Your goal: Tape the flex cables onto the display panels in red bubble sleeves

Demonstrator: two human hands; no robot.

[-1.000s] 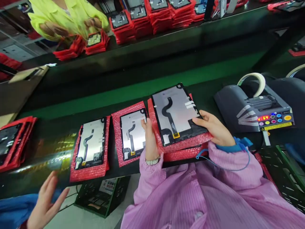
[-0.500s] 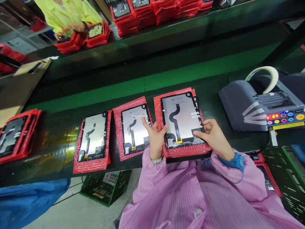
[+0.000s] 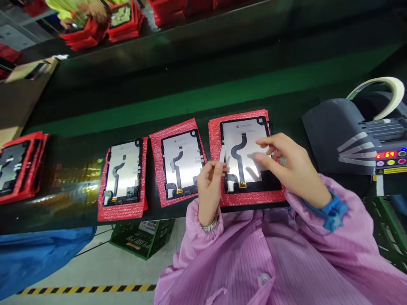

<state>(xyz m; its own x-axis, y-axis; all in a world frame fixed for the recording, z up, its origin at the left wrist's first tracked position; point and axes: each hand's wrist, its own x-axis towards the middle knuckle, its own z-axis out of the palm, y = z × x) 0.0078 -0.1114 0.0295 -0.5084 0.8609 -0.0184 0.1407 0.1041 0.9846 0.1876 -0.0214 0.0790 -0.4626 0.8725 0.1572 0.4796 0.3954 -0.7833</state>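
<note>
Now flat — panel (image 3: 244, 152), right hand (image 3: 286, 165) above.

Pinstriped lilac smock sleeves (image 3: 254, 254); blue strap (image 3: 333, 209) on right wrist; pale band (image 3: 210, 226) on left.

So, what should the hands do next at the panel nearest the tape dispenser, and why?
Probably press the pale strip onto the panel: the left hand pinches it at the panel's edge, and the right hand is spread open over the panel.
</note>
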